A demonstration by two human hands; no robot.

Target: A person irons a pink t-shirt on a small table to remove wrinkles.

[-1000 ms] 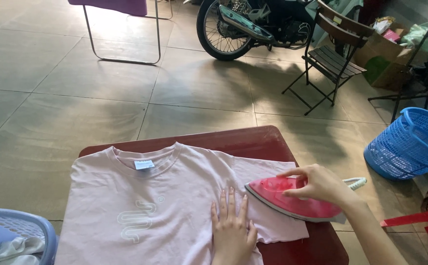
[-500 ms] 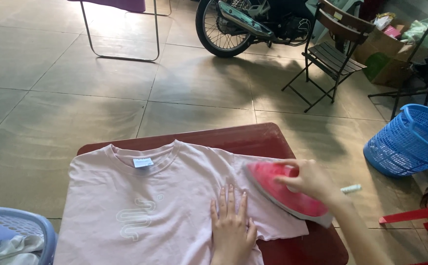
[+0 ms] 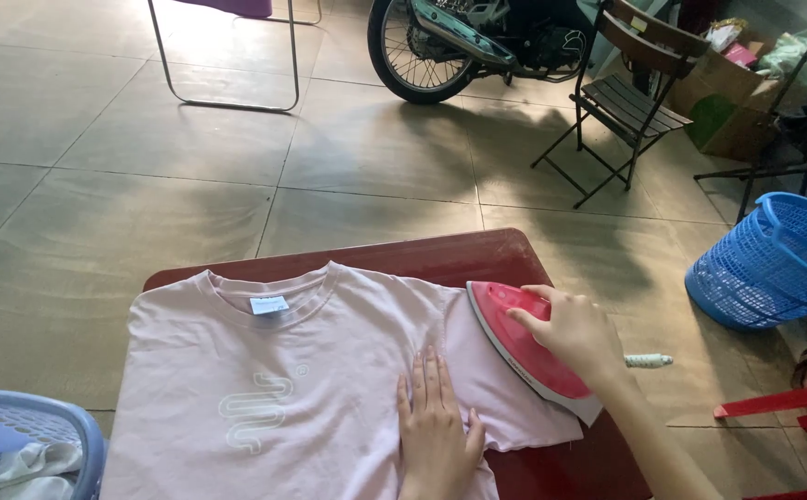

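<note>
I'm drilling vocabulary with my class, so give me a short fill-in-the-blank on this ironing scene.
1. The right hand grips a ____ iron on the shirt's sleeve.
2. The left hand lies flat on the pale ____ T-shirt.
3. The blue basket on the right lies ____ on the floor.
4. Behind the folding chair stands a ____.

Missing words: red; pink; tipped over; motorbike

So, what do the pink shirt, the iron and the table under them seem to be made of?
Pale pink T-shirt: soft knit fabric, probably cotton; matte, it lies limp. Red iron under the right hand: glossy moulded plastic shell. Reddish-brown table: looks like varnished wood, faintly shiny; uncertain.
</note>
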